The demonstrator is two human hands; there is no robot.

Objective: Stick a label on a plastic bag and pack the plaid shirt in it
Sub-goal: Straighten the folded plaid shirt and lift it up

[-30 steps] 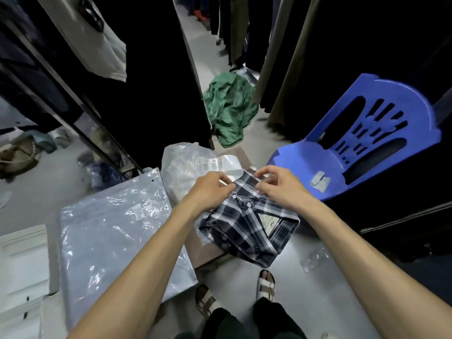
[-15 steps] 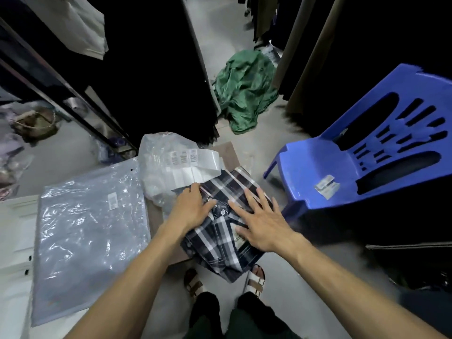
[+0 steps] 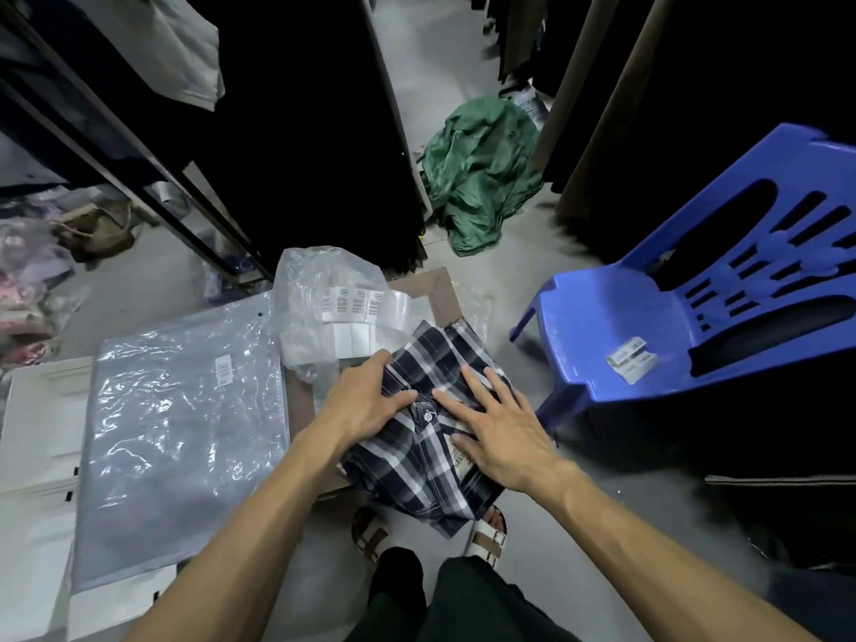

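The folded plaid shirt [image 3: 428,437] is lying in the lower middle of the frame, on a brown cardboard sheet [image 3: 437,289] spread on the floor, with its near end hanging over the cardboard's edge above the person's sandalled feet [image 3: 486,532]. Both hands are resting on top of it. The left hand [image 3: 366,403] is lying over the shirt's left edge with its fingers curled loosely around the fabric, pressing rather than lifting. The right hand [image 3: 498,426] is lying flat and released, fingers spread wide, covering the shirt's right half and part of a paper tag [image 3: 458,456] showing beside the thumb.

Just above the left hand, a strip of barcode labels [image 3: 354,301] is lying across a crumpled clear plastic bag [image 3: 319,289]; the strip's blank end is touching the top edge of the shirt. To the left of the frame, a flat plastic bag [image 3: 180,433] with one small label [image 3: 223,370] already stuck near its top is lying apart from the shirt, over some white trays [image 3: 39,410].

At the right, a blue plastic chair [image 3: 685,326] is carrying a few loose labels [image 3: 631,360] on its seat. In the upper middle, a green garment [image 3: 479,171] is lying heaped on the floor between dark hanging clothes.
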